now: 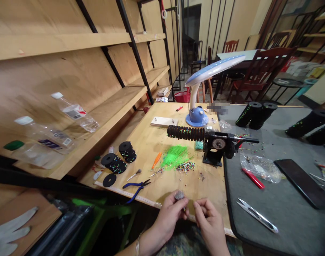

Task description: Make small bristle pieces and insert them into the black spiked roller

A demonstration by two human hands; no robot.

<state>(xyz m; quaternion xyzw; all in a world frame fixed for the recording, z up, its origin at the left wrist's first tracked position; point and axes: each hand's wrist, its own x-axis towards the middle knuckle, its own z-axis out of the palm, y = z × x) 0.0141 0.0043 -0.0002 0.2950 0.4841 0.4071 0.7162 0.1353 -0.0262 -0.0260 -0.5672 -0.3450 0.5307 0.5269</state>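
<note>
A small grey lump (179, 195) sits between the thumb and fingers of my left hand (173, 211), at the table's front edge. Just to its right, the thumb and fingertips of my right hand (209, 220) are pinched together; whatever they hold is too small to make out. Beyond my hands lie bright green strands (175, 156), a pile of multicoloured beads (185, 167) and an orange-handled tool (156, 160). Blue-handled pliers (137, 188) rest open to the left. A black winding device (218, 145) bears a row of dark discs (185, 133).
Stacked black discs (114, 163) stand at the table's left. A blue lamp (196, 115) rises behind the device. On the grey mat (231, 199) are silver snips (257, 215), a red tool (253, 178), a phone (302, 181) and a plastic bag (262, 167). Shelves with bottles (74, 112) line the left.
</note>
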